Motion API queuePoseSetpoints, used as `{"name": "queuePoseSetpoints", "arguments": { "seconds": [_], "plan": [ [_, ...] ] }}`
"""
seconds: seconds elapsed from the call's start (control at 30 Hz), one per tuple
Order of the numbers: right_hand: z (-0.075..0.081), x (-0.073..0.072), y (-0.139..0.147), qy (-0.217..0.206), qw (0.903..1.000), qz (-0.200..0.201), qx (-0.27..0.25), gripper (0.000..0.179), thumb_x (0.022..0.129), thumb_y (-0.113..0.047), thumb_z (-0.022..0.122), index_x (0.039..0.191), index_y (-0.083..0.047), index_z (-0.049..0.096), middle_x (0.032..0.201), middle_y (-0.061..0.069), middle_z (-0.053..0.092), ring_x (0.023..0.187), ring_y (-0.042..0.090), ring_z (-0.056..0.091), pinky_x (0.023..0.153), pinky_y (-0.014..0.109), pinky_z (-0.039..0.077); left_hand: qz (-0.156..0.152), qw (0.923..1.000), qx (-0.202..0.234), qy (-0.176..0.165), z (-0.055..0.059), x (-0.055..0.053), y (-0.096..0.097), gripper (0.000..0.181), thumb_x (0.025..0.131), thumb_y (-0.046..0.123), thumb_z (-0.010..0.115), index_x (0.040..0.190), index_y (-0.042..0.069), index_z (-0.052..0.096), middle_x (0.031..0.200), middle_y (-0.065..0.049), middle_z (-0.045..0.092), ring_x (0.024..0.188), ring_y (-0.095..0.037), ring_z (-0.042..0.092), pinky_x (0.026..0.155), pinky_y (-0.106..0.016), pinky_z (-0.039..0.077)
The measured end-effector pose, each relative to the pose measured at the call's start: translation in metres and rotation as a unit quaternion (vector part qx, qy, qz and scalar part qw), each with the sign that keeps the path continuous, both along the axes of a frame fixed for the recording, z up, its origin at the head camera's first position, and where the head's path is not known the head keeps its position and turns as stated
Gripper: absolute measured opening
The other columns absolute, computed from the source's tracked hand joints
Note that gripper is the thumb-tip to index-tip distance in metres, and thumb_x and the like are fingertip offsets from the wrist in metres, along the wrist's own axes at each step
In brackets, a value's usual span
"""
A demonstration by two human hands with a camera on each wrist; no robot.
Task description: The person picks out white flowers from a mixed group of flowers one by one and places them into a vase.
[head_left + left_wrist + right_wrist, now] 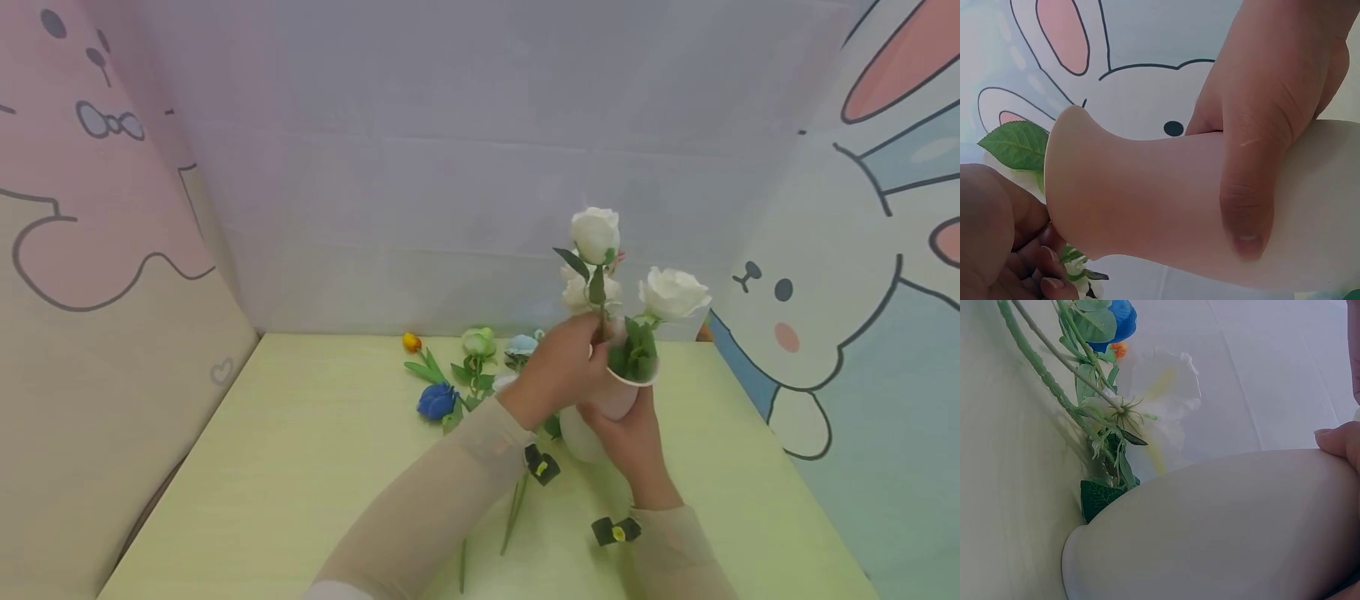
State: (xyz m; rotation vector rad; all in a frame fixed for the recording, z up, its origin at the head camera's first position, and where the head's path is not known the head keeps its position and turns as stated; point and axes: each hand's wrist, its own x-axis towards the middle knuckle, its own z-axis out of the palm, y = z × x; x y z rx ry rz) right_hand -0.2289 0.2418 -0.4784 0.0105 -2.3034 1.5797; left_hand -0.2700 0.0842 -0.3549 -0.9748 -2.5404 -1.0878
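A white vase (583,435) stands on the table, its flared mouth tilted a little towards me. My right hand (636,446) grips it round the neck; in the left wrist view the thumb of that right hand (1263,137) lies across the vase (1135,194). At the rim, my left hand (562,367) pinches the green stem of a white rose (596,236), whose bloom rises above the fingers. Another white rose (675,293) leans out of the mouth to the right, with green leaves inside. A paler bloom (576,288) shows behind the pinched stem.
Left of the vase lie loose artificial flowers: a blue rose (437,402), an orange tulip (412,342), a pale green flower (478,342) and a light blue one (521,345). Long stems (514,515) reach towards the front of the yellow table (300,467). Printed cloth walls (450,183) enclose it.
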Motion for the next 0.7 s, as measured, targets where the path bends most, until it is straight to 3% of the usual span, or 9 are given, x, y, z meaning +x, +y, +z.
{"name": "queuePoseSetpoints", "arguments": {
  "seconds": [0.1,0.27,0.4,0.53,0.7],
  "plan": [
    [0.0,0.0,0.0,-0.001,1.0,0.0,0.003,0.103,0.086,-0.017,0.084,0.163,-0.02,0.016,0.149,0.014,0.046,0.128,0.026,0.049,0.103,0.042,0.042,0.006,0.9999,-0.012,0.004,0.002,0.0,0.001,0.006,0.103,0.012,0.055,0.104,0.01,0.061,0.099,-0.001,0.064,0.087,-0.015,0.061,0.075,-0.027,0.05],
    [-0.002,0.0,0.0,0.009,0.9999,0.001,0.004,0.104,0.085,-0.016,0.085,0.163,-0.022,0.017,0.149,0.013,0.047,0.129,0.027,0.05,0.103,0.048,0.043,0.015,0.9997,-0.016,-0.002,0.004,0.0,0.005,0.011,0.104,0.016,0.055,0.109,0.009,0.063,0.103,-0.002,0.066,0.089,-0.015,0.064,0.074,-0.025,0.053],
    [0.0,0.001,-0.001,0.01,0.9999,0.001,0.005,0.103,0.086,-0.018,0.085,0.163,-0.024,0.017,0.147,0.011,0.048,0.127,0.024,0.05,0.102,0.045,0.044,0.027,0.9994,-0.019,-0.009,0.001,-0.003,0.011,0.017,0.107,0.023,0.052,0.108,0.011,0.064,0.097,-0.001,0.064,0.082,-0.013,0.063,0.068,-0.025,0.052],
    [0.001,0.001,-0.002,0.015,0.9999,0.004,0.006,0.1,0.087,-0.02,0.084,0.162,-0.025,0.019,0.146,0.008,0.048,0.125,0.021,0.051,0.099,0.039,0.045,0.038,0.9987,-0.035,-0.002,0.002,-0.005,0.013,0.021,0.108,0.022,0.048,0.106,0.012,0.067,0.097,0.0,0.065,0.085,-0.013,0.062,0.073,-0.027,0.053],
    [0.001,0.0,-0.001,0.018,0.9997,0.004,0.015,0.099,0.087,-0.022,0.084,0.162,-0.025,0.019,0.147,0.005,0.047,0.125,0.019,0.05,0.098,0.036,0.046,0.046,0.9969,-0.064,0.009,0.006,-0.006,0.016,0.016,0.105,0.021,0.052,0.1,0.015,0.067,0.096,0.004,0.064,0.087,-0.011,0.061,0.075,-0.026,0.052]
  ]
}}
